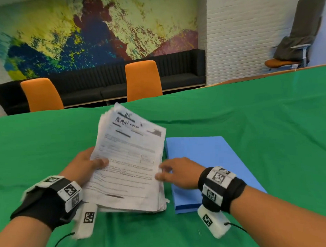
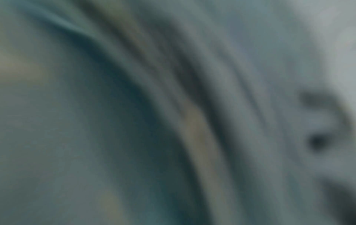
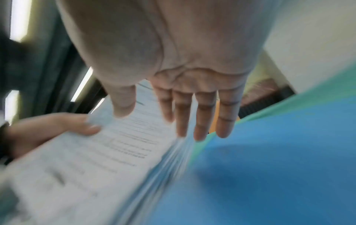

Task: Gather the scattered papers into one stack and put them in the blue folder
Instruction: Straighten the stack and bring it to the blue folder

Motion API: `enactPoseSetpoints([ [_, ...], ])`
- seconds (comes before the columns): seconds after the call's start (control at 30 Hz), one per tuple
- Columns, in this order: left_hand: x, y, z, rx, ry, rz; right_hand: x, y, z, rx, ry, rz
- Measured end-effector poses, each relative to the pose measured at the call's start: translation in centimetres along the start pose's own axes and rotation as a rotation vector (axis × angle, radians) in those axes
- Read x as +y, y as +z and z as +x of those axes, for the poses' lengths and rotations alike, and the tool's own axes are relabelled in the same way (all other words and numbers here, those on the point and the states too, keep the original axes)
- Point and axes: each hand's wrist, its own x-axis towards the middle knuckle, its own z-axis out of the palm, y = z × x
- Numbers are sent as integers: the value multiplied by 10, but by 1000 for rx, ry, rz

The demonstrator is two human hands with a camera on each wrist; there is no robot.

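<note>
Judging by the table, the gathering looks done: the papers form one stack standing on edge on the green cloth, just left of the closed blue folder, still to be filled. The left hand grips the stack's left edge, thumb on top; the right hand has straight fingers against its right edge

Office lounge, orange chairs, mural wall

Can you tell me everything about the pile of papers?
The papers are a thick white stack, wrinkled, with printed lines and black scribbles on top. Its bottom edge rests on the green cloth and it tilts up. The left hand holds its left side, thumb on top. The right hand is at its right edge, fingers straight, beside the closed blue folder.
</note>
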Motion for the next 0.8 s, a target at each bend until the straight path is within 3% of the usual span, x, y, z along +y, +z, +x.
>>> enactPoseSetpoints([
  [0.1,36,-12,-31,-19,188,-156,-3,-17,6,267,10,517],
  [0.2,62,-11,-49,-67,329,-303,-9,-29,7,294,-161,1109],
  [0.27,68,-1,-51,-61,337,-357,-15,-38,-2,339,-285,1294],
  [0.4,63,40,-57,107,319,-340,-19,-48,-28,565,-269,1160],
  [0.53,46,81,-91,274,325,-232,-21,-21,-74,641,-253,844],
  [0.63,17,94,-132,306,277,-254,-12,12,-112,601,-325,670],
  [0.8,-19,99,-165,341,206,-347,14,53,-135,434,-311,656],
])
